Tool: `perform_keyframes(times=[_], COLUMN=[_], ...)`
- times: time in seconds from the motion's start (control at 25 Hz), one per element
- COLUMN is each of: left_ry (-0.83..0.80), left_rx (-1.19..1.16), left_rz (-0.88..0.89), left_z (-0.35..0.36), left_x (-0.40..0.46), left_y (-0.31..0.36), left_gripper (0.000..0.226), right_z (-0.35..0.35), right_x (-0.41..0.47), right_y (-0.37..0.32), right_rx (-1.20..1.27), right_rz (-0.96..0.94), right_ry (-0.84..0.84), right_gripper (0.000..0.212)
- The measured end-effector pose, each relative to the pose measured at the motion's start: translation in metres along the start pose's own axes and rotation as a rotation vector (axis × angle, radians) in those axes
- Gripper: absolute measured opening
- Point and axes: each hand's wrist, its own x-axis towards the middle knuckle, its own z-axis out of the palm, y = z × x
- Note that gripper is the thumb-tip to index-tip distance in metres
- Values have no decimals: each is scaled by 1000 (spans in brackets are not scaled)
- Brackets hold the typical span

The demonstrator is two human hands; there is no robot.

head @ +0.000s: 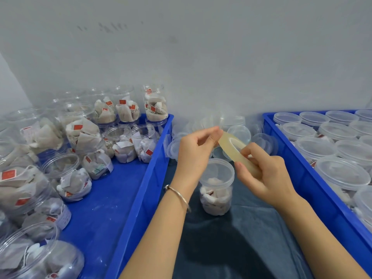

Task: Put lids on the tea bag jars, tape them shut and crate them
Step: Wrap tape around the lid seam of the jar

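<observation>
A clear jar of tea bags (216, 190) with its lid on stands upright on the dark cloth between two blue crates. Just above it my right hand (265, 174) grips a roll of clear tape (233, 150). My left hand (196, 152) pinches the roll's far edge at its upper end. The left blue crate (141, 198) holds several open jars of tea bags (84, 137), some upright and some lying on their sides. The right blue crate (298, 174) holds several lidded jars (342, 172).
A heap of loose clear lids (237, 127) lies against the white wall behind my hands. Dark cloth (231, 248) covers the surface between the crates. A bangle (179, 195) circles my left wrist.
</observation>
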Motion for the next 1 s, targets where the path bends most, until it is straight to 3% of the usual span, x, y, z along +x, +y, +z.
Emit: perform_keyframes(times=[0.28,0.44,0.56,0.76,0.88,1.0], left_ry=[66,1,-95,-136,-174,-99], left_rx=[68,-26,118,-190,-113,-136], left_rz=[77,-5,-33,-121,-85,-114], left_z=[-7,-8,0,-3,-6,-4], left_x=[1,3,3,4,4,-1], left_y=[-1,-1,0,8,6,3], left_gripper=[12,3,13,14,15,8], right_z=[3,0,-3,-15,-17,-14], right_x=[-1,-6,-8,-5,-5,-7], right_y=[4,8,10,15,15,15], right_rx=[-40,39,4,-28,-9,1], right_rz=[-42,-45,-41,-1,-10,-7], right_ry=[28,27,8,30,19,2], right_gripper=[37,31,34,36,34,33])
